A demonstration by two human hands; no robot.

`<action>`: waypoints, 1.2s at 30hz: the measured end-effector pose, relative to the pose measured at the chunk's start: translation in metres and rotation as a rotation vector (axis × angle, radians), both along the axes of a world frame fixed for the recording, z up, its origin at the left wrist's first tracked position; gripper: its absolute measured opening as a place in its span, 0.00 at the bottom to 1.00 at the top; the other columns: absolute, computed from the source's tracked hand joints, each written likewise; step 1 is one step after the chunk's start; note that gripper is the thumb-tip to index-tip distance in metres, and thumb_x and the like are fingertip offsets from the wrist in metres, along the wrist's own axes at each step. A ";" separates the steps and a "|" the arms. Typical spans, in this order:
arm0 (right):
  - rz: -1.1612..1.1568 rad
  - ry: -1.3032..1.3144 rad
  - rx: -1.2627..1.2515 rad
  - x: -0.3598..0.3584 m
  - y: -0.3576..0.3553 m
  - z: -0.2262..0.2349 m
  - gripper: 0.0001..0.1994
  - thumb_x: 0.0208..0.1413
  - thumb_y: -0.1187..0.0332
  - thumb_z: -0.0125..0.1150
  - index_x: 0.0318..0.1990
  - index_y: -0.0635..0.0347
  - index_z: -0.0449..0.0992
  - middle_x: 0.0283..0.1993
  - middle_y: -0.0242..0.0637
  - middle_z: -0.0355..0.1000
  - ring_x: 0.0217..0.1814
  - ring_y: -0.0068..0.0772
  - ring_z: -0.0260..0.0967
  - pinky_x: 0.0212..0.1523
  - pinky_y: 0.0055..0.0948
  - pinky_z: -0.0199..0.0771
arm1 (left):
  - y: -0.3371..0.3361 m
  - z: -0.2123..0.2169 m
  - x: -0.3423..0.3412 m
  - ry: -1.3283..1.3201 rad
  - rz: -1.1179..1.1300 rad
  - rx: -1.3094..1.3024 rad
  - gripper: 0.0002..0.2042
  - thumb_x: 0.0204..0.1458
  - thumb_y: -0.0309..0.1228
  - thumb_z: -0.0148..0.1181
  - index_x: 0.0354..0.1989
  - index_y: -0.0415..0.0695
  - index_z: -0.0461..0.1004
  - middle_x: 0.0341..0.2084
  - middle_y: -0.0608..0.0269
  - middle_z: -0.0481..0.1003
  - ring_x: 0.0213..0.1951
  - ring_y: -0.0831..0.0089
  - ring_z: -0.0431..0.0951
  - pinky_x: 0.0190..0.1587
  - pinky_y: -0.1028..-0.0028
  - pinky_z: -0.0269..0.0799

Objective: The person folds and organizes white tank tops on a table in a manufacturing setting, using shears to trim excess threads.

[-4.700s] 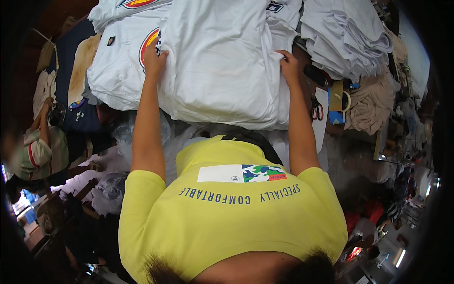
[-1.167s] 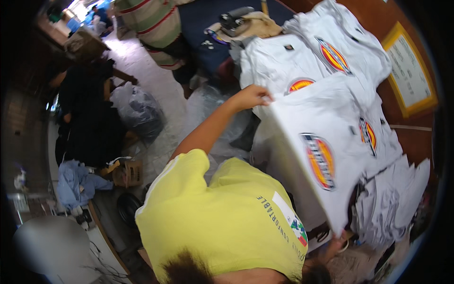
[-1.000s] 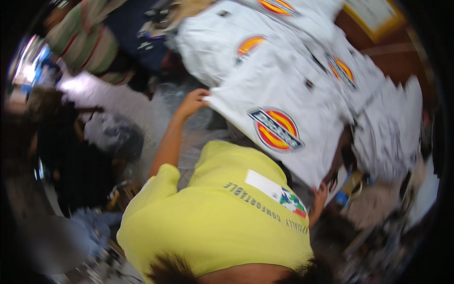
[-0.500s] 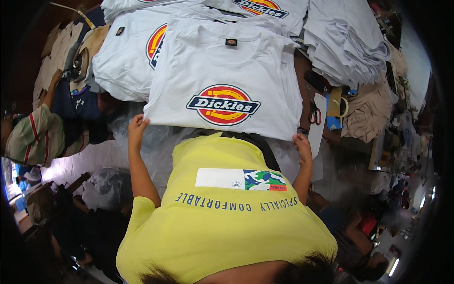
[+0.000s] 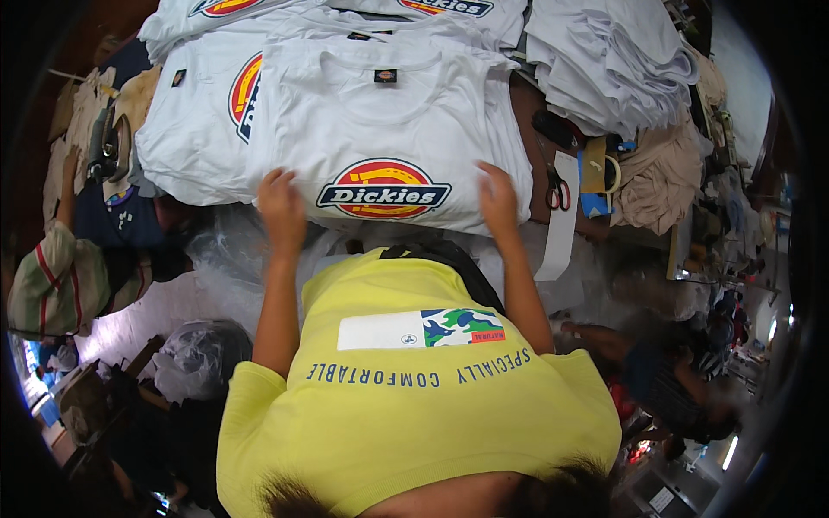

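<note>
A folded white T-shirt [image 5: 389,125] with a red, yellow and dark blue print lies flat in front of me, collar away from me. It rests on other white shirts, whose dark neck labels peek out behind its collar. My left hand [image 5: 283,211] is on the shirt's lower left part, left of the print. On the lower right part, beside the print, lies my right hand [image 5: 498,197]. Both hands are somewhat blurred, with fingers extended over the cloth and no edge pinched.
More printed white shirts [image 5: 194,121] lie at the left, and a tall white stack [image 5: 604,73] at the back right. Scissors [image 5: 558,188], a tape roll [image 5: 613,173] and beige cloth [image 5: 656,186] are on the right. At far left, a person's arm [image 5: 67,190] reaches toward an iron [image 5: 121,147].
Both hands have let go of the shirt's lower corners and moved inward and forward onto its front. The shirt now lies lower on the pile, its near edge no longer held out.
</note>
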State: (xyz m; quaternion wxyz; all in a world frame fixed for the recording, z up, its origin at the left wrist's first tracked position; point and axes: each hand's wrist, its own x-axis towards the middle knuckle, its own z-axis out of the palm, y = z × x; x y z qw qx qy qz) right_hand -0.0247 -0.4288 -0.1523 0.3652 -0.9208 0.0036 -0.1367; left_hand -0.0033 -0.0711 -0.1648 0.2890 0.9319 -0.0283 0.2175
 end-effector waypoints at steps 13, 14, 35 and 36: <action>0.083 -0.056 -0.818 0.141 0.027 -0.043 0.27 0.56 0.52 0.45 0.61 0.51 0.59 0.66 0.29 0.52 0.70 0.35 0.42 0.65 0.50 0.35 | -0.033 -0.028 0.149 0.114 -0.189 0.663 0.29 0.56 0.46 0.41 0.62 0.43 0.52 0.63 0.59 0.51 0.65 0.66 0.48 0.64 0.56 0.35; 0.061 -0.053 -0.814 0.149 0.022 -0.046 0.27 0.56 0.52 0.45 0.62 0.48 0.58 0.67 0.26 0.51 0.70 0.36 0.41 0.65 0.55 0.33 | -0.031 -0.023 0.160 0.104 -0.190 0.676 0.29 0.56 0.47 0.41 0.63 0.43 0.52 0.64 0.60 0.51 0.65 0.66 0.47 0.64 0.55 0.35; -0.014 0.065 -0.669 0.194 0.005 -0.042 0.30 0.54 0.51 0.46 0.65 0.38 0.49 0.67 0.21 0.49 0.68 0.32 0.45 0.62 0.57 0.39 | -0.003 -0.029 0.251 0.055 -0.072 0.608 0.24 0.57 0.51 0.36 0.64 0.69 0.48 0.65 0.73 0.46 0.67 0.64 0.40 0.60 0.39 0.32; -0.013 0.072 -0.650 0.194 0.005 -0.040 0.29 0.54 0.52 0.48 0.64 0.38 0.51 0.66 0.22 0.51 0.68 0.33 0.46 0.62 0.56 0.40 | -0.004 -0.028 0.250 0.076 -0.059 0.632 0.24 0.57 0.51 0.36 0.64 0.68 0.49 0.65 0.73 0.45 0.67 0.64 0.40 0.59 0.38 0.31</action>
